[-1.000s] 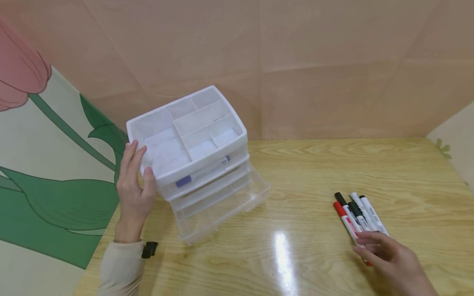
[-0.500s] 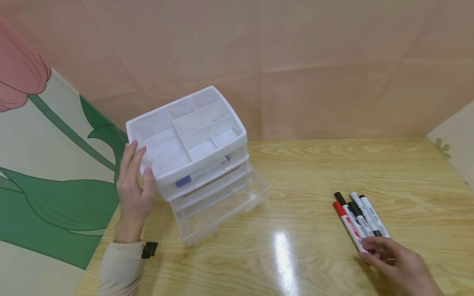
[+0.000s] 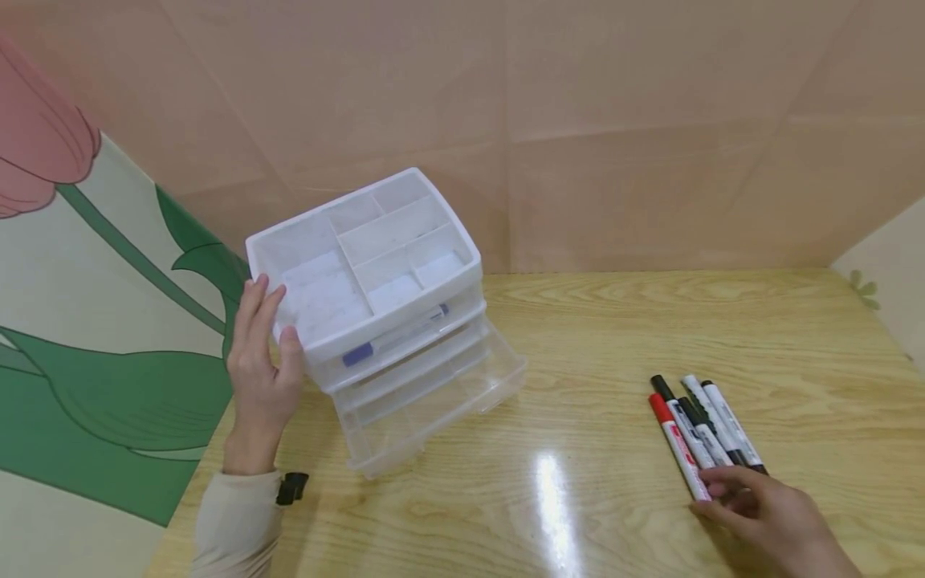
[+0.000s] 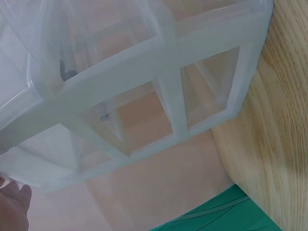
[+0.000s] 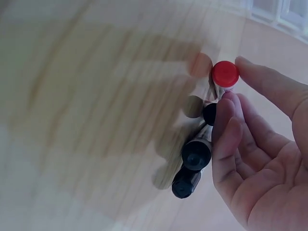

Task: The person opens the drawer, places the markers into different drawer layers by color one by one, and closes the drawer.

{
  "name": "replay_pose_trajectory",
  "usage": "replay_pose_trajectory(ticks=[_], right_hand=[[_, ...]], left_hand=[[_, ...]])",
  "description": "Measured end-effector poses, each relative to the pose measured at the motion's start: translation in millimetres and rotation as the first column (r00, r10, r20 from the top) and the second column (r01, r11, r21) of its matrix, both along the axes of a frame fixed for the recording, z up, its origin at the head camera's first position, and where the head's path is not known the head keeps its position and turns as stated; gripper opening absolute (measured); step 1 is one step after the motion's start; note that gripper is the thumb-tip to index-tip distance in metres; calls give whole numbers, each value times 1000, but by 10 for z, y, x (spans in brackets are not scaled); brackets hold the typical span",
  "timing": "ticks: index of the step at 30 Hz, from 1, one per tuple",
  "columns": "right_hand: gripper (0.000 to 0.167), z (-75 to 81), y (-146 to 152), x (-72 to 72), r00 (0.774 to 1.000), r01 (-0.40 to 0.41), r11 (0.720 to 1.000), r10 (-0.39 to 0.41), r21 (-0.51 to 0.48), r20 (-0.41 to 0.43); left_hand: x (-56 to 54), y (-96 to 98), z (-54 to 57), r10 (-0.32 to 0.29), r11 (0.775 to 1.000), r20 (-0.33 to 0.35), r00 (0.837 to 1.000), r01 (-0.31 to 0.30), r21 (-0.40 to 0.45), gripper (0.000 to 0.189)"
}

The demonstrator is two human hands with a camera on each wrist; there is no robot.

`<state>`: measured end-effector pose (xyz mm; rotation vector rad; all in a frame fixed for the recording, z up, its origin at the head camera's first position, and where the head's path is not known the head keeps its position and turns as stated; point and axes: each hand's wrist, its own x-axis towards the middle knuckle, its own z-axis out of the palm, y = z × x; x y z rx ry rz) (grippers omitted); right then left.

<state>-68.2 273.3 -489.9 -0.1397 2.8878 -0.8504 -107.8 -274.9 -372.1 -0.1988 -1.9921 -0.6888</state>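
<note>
A white storage box point(image 3: 391, 255) with a divided top tray stands at the left on the wooden table. My left hand point(image 3: 263, 365) rests on its near left corner, fingers and thumb extended along the rim. Behind the upper drawer's clear front lies a marker with a blue cap point(image 3: 358, 354). Below it, a clear drawer point(image 3: 433, 405) is pulled out. At the right, my right hand point(image 3: 766, 510) pinches the near end of a red-capped marker point(image 3: 679, 449) between thumb and fingers. Several black-ended markers point(image 3: 730, 421) lie close beside it, their near ends partly hidden by the hand.
The wooden table point(image 3: 600, 337) runs between the box and the markers, with a bright light reflection near its front. A pinkish-brown covering point(image 3: 650, 160) rises behind it. On the left is a panel with a painted tulip point(image 3: 123, 401).
My right hand has shifted slightly and its fingers have come around the red marker's near end. That marker has turned a little and slid slightly left. My left hand and the box stay still.
</note>
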Motion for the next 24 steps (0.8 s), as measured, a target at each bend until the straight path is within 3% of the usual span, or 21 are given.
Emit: replay_pose_trajectory(ticks=[7,17,24], right_hand=[[35,30,-27,-15,999,-38,999,38,29,2],[43,71,-55,-48,990,-57,991,41,122,132],[47,70,-61,-70,992,-58,991,44,118,118]], left_hand=[[-1,7,2,0,1000,11,1000,0,-1,44],[-20,10,-2,-3,1000,12,1000,3,-2,43],[-35,22,6,-3,1000,12,1000,3,-5,43]])
